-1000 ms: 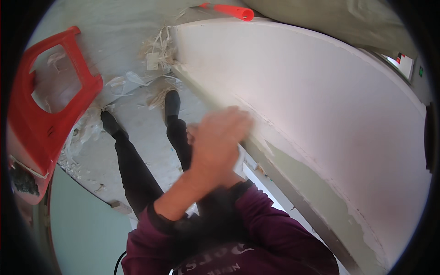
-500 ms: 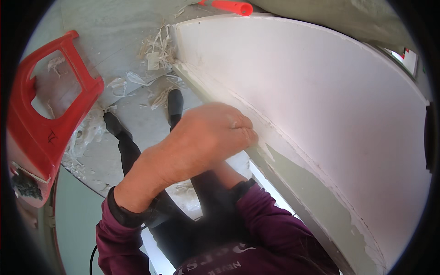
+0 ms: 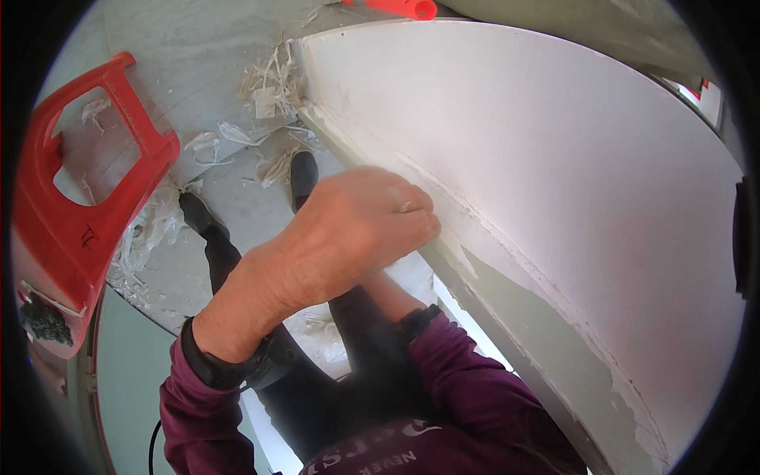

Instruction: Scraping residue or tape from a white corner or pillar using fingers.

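My left hand (image 3: 360, 226) is closed, its fingers curled at the greenish ledge along the long white panel (image 3: 538, 150). What it pinches, if anything, is hidden from view. My right hand is covered by the left one, and only its forearm (image 3: 392, 297) shows below. A thin whitish layer with a ragged edge (image 3: 546, 305) runs along the foot of the panel. Where this layer is gone, a pale green surface (image 3: 526, 324) shows. A pointed tongue of the layer lies just right of my left fingers.
A red plastic stool-like piece with openings (image 3: 119, 190) stands at the left. Torn clear film (image 3: 154, 226) and shredded strips (image 3: 273, 87) litter the grey floor around my shoes. An orange-red tube (image 3: 404, 8) lies at the top edge. A pale green board (image 3: 134, 380) is at lower left.
My left hand has shifted slightly left, along with its wrist and sleeve. It stays closed. The panel and the ragged layer look much the same.
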A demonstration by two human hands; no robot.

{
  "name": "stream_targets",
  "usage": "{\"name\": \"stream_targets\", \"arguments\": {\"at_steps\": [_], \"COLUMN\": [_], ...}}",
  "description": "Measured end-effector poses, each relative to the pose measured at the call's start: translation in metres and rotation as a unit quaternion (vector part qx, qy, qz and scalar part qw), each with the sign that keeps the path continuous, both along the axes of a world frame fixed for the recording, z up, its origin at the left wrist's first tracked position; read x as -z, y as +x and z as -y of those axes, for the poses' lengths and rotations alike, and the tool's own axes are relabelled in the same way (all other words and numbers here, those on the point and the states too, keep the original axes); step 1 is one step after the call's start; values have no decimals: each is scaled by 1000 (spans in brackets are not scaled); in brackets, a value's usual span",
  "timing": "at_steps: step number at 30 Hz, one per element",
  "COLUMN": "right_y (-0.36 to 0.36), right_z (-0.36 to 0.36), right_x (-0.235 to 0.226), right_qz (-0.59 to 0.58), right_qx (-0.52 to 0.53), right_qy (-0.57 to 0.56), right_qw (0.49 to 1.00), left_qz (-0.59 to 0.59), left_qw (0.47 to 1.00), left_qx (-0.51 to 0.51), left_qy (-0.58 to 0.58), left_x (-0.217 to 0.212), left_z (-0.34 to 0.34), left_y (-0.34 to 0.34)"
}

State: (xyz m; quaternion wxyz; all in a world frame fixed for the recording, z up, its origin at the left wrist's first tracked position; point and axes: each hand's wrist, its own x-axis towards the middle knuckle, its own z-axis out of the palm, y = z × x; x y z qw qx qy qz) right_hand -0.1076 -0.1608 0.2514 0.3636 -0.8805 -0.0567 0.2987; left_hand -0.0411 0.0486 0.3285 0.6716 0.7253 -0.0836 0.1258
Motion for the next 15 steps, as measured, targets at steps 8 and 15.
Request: {"name": "stream_targets", "arguments": {"at_steps": [8, 15], "right_y": [-3, -3], "right_z": [-1, 2], "right_x": [13, 15], "right_qz": [-257, -281], "right_qx": [227, 231], "right_qy": [149, 142], "right_qw": [927, 921], "left_qz": [29, 27], "left_qw": [998, 994], "left_qx": [43, 95], "left_qy": [21, 57], "left_x": [-7, -13], "left_z": [-8, -13], "left_y": [10, 17]}}
